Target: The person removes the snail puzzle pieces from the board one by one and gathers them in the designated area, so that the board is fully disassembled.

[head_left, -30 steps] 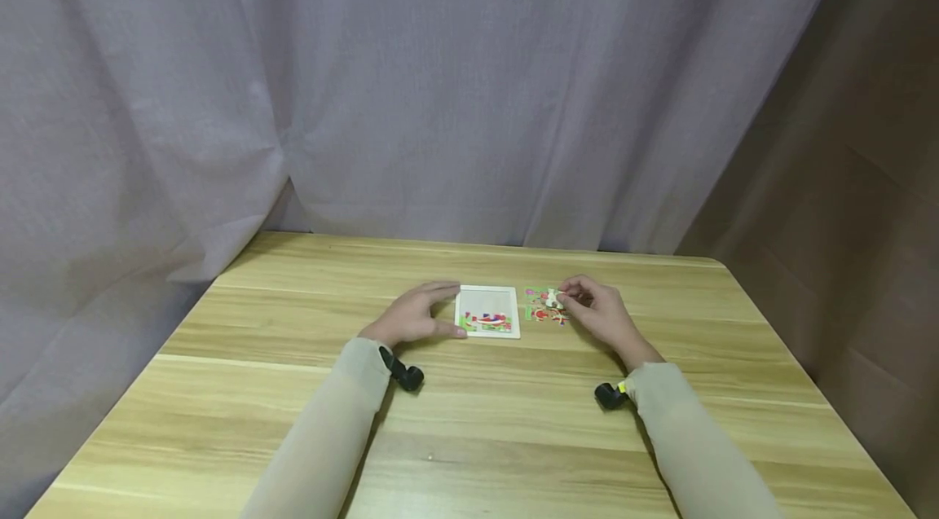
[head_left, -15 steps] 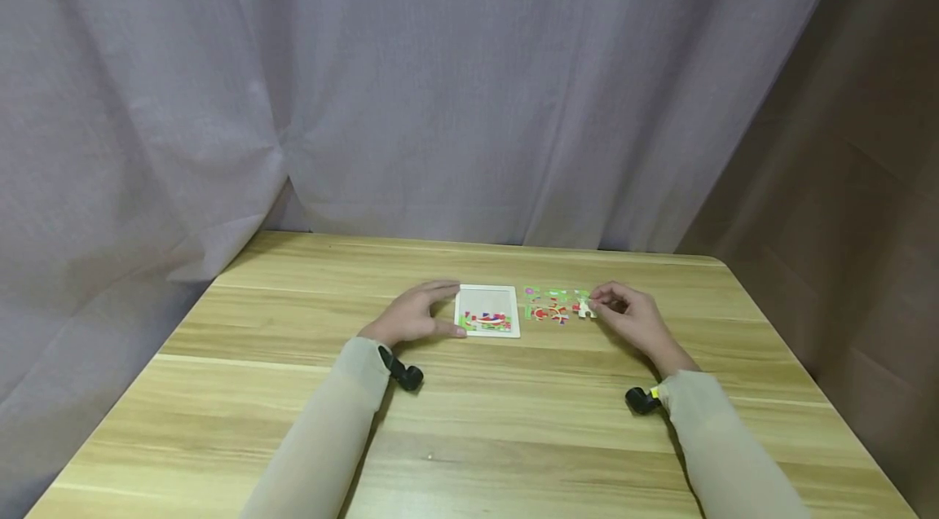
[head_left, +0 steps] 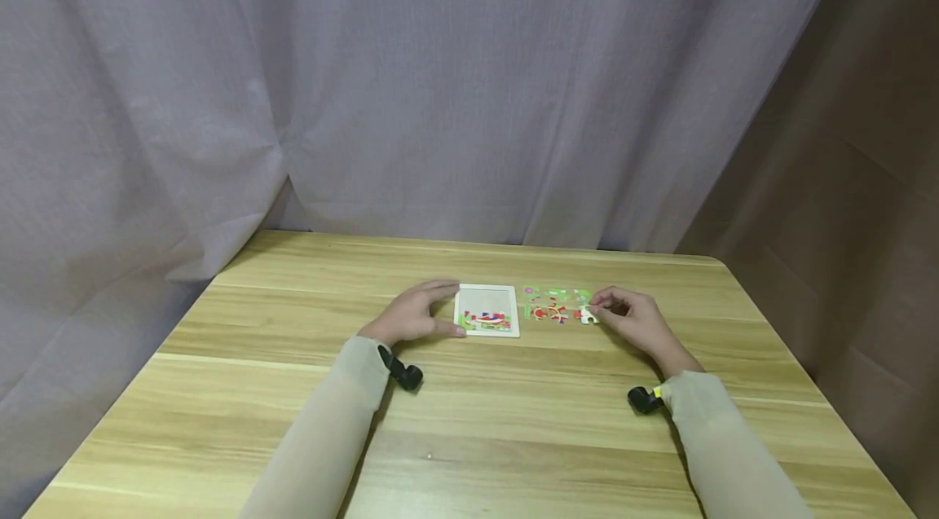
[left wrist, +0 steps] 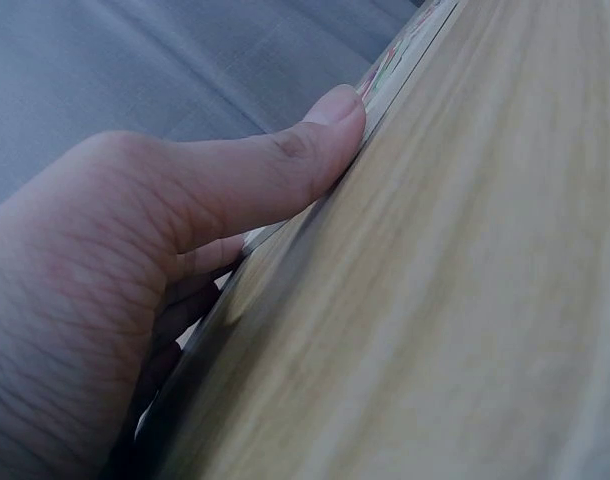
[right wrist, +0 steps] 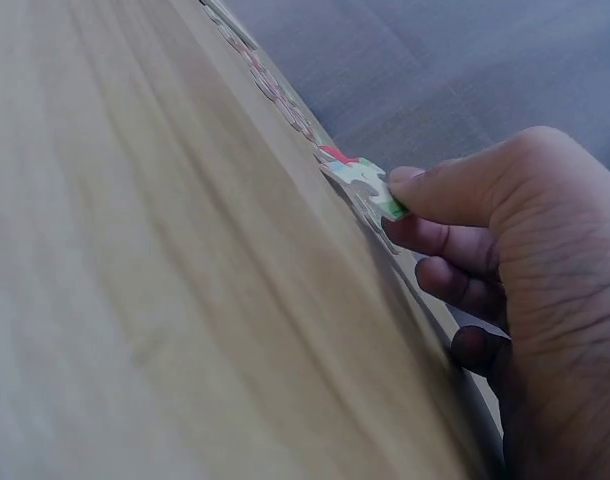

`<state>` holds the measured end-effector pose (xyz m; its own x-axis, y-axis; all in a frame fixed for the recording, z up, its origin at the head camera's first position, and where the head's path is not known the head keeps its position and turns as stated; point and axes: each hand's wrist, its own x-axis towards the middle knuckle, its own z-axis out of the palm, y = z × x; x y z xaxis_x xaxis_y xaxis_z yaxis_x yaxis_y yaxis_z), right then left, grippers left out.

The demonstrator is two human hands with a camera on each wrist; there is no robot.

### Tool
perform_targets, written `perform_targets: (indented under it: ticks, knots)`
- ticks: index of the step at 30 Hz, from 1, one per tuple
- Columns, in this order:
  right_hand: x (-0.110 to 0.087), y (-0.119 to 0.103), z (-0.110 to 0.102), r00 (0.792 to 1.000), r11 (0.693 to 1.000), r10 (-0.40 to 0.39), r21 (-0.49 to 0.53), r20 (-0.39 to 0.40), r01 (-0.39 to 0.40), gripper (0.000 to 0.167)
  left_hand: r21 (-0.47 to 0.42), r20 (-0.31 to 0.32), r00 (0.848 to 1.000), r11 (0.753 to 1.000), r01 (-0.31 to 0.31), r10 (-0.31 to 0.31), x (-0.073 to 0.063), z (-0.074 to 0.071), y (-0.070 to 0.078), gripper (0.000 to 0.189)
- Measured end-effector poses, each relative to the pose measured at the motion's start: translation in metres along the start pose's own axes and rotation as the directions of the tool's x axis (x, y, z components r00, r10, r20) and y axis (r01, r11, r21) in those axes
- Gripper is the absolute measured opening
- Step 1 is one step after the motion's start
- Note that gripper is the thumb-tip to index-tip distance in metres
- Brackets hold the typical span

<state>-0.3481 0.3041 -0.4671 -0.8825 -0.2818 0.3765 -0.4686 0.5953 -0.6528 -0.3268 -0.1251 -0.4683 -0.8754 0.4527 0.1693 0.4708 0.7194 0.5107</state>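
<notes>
On the wood-grain table [head_left: 484, 413] the left hand [head_left: 412, 315], spread wide, touches the puzzle frame [head_left: 487, 288] while the right hand [head_left: 634, 320] pinches a puzzle piece [right wrist: 363, 178] beside the loose pieces [head_left: 540, 313] — a low sweep might snag and scatter them

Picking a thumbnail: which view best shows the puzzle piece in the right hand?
The right wrist view: the puzzle piece looks largest there, its notch visible. The head view shows it small; left wrist, not at all.
</notes>
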Motion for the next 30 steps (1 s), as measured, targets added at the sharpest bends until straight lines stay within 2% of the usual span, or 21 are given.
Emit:
perform_targets:
  ticks: [7, 19, 26, 30]
  knots:
    - [0.001, 0.005, 0.0, 1.0, 0.999, -0.007, -0.048, 0.03, 0.009, 0.008, 0.001, 0.005, 1.0, 1.0, 0.003, -0.003, 0.0, 0.0, 0.0, 0.096]
    - [0.001, 0.011, 0.0, 0.998, 0.996, -0.051, -0.077, 0.021, 0.052, 0.006, -0.008, -0.002, 1.0, 1.0, -0.007, 0.007, -0.001, -0.001, 0.002, 0.095]
    - [0.002, 0.011, 0.0, 0.999, 0.996, -0.031, -0.083, 0.037, 0.034, 0.005, -0.016, -0.001, 1.0, 1.0, -0.002, 0.002, -0.001, -0.002, 0.004, 0.096]
    - [0.003, 0.011, 0.0, 0.999, 0.996, -0.038, -0.081, 0.02, 0.04, 0.007, -0.008, 0.005, 1.0, 1.0, 0.006, -0.006, -0.001, -0.002, 0.004, 0.096]
